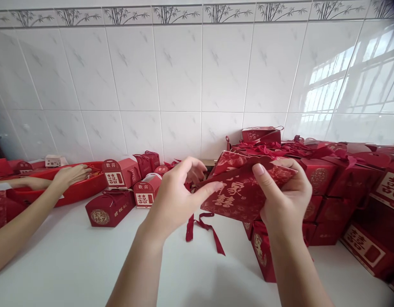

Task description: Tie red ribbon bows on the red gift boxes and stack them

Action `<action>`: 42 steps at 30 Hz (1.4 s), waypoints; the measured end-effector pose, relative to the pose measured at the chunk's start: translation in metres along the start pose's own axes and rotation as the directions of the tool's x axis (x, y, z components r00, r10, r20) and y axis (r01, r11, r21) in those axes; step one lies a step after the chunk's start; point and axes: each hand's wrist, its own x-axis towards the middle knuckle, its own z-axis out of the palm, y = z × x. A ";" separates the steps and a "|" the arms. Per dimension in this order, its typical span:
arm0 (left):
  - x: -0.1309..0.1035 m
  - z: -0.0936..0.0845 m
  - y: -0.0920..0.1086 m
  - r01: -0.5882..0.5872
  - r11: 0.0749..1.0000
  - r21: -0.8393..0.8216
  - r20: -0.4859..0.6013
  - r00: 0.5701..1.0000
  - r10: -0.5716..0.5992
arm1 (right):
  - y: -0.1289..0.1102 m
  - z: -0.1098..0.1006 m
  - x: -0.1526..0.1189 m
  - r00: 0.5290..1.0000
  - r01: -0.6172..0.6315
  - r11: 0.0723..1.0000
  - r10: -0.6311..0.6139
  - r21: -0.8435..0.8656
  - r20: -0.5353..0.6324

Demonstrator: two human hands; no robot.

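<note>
Pinching the red card box [238,194] at its right end with the right hand [288,198], pressing thumb on front, curling fingers behind. Bringing the left hand [176,194] to the other end, resting thumb near the edge and curving fingers loosely; not really telling whether gripping anything there. Holding the box up above the white table [72,260], between both hands. Guessing at light, springy card, creasing easily, so probably best gripping by folded edges, not squeezing panels. Seeing gold characters over mottled red print. Spotting limp, satiny-looking ribbon [215,238] just below. Looking further out, finding boxy, bow-topped red boxes [337,177] piling up on the right, plus a smooth, curved red basin [96,186] and a co-worker's hand [70,174] on the left.
</note>
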 end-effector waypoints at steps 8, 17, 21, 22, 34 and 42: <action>-0.002 -0.033 0.001 -0.138 0.957 -0.255 -0.228 0.970 0.079 | 0.001 -0.006 0.001 0.958 0.089 0.995 -0.071 -0.053 0.278; -0.012 -0.025 0.012 -0.418 0.793 -0.442 -0.264 0.906 0.331 | -0.010 -0.003 -0.006 0.621 0.252 0.960 -0.257 0.122 0.740; -0.011 -0.026 0.005 -0.337 0.883 -0.326 -0.037 0.938 0.344 | -0.015 -0.006 -0.004 0.645 0.299 0.944 -0.307 0.138 0.700; -0.011 -0.026 0.004 -0.323 0.889 -0.324 0.022 0.937 0.348 | -0.017 -0.007 -0.004 0.647 0.304 0.940 -0.321 0.152 0.691; -0.010 -0.014 0.012 -0.285 0.891 -0.354 0.057 0.944 0.324 | -0.020 -0.014 0.001 0.650 0.374 0.919 -0.353 0.121 0.673; -0.011 -0.014 0.016 -0.238 0.889 -0.392 0.053 0.959 0.280 | -0.019 -0.015 0.002 0.669 0.337 0.931 -0.344 0.143 0.659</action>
